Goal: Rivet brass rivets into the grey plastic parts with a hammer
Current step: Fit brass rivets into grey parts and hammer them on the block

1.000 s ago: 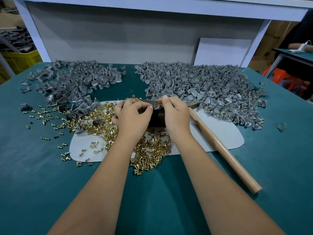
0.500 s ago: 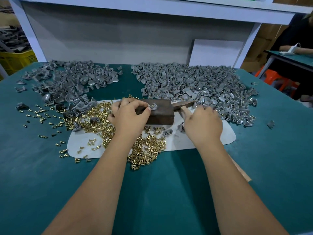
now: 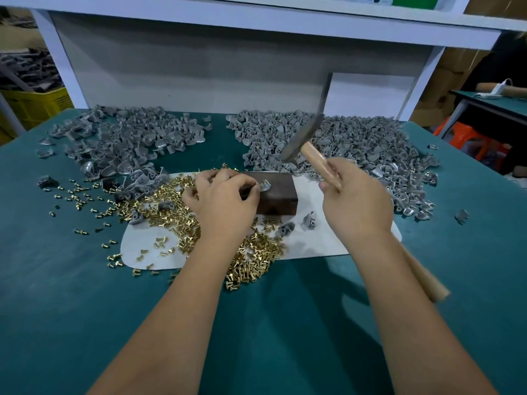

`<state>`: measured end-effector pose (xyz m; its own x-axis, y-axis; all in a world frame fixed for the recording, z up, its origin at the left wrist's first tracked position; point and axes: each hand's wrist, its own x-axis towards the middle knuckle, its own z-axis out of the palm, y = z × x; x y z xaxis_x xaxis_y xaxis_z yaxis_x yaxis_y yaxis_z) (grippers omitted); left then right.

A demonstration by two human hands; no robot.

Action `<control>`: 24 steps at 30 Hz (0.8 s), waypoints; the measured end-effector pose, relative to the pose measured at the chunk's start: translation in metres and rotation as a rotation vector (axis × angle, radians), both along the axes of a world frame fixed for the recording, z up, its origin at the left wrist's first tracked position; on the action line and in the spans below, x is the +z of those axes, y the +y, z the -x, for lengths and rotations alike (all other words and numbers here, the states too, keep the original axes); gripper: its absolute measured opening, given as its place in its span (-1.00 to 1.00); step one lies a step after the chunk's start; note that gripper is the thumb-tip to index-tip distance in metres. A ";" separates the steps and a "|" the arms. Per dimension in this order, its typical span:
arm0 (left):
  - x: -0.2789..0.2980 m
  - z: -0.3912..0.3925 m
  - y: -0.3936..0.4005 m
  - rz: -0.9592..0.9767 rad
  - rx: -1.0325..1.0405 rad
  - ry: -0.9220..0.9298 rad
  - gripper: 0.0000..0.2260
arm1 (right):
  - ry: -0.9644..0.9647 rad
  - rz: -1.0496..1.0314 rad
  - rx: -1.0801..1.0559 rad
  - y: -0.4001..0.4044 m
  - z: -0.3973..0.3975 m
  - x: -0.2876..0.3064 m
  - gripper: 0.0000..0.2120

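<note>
My left hand (image 3: 221,196) pinches a small grey plastic part (image 3: 265,185) on top of a dark brown block (image 3: 278,195). My right hand (image 3: 353,205) grips the wooden handle of a hammer (image 3: 316,158). The blurred metal head of the hammer is raised above and behind the block. Loose brass rivets (image 3: 171,220) lie spread over a white mat (image 3: 319,246) beneath my left hand. Two big heaps of grey plastic parts lie at the back left (image 3: 125,141) and back right (image 3: 365,149).
The table has a teal cover (image 3: 285,323). Stray rivets (image 3: 77,195) dot it at the left. Two grey parts (image 3: 296,222) lie on the mat in front of the block. A white shelf frame (image 3: 228,67) closes the back. A yellow crate (image 3: 34,104) stands far left.
My right hand left the part, took the hammer handle from the mat and lifted the hammer head up behind the block. My left hand stayed on the part.
</note>
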<state>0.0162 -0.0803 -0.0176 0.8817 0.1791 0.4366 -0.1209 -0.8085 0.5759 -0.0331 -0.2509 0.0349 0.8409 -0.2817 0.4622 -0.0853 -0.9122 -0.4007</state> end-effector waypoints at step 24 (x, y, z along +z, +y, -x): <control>-0.006 -0.001 -0.007 0.101 0.066 -0.020 -0.89 | 0.032 0.239 0.114 0.026 0.008 0.013 -0.46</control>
<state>0.0169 -0.0874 -0.0234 0.8577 0.2807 0.4308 -0.0816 -0.7529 0.6530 -0.0409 -0.2251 0.0484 0.8761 -0.0707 0.4770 0.0140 -0.9850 -0.1717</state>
